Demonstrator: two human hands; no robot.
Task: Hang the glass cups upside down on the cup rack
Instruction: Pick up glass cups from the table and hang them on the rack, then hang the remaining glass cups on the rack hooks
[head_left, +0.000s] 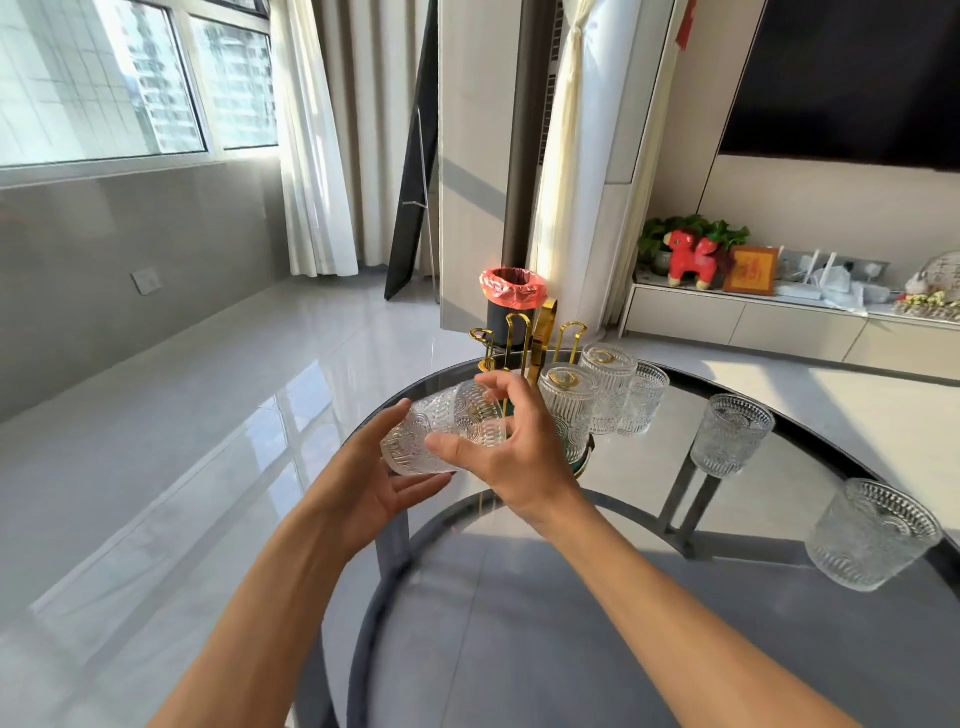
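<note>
Your left hand (374, 483) and right hand (511, 457) both grip one clear ribbed glass cup (441, 428), tilted sideways just beside the gold wire cup rack (524, 338). Two cups already hang there upside down; three stand on the round glass table (571, 597).

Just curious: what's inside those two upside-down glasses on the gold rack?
A gold loop tip shows through each hung glass on the rack; ribbed glass blurs the prongs lower down.

Ribbed clear glass cup (447, 431) lies tilted sideways beside the gold cup rack (524, 343), which carries inverted cups.
</note>
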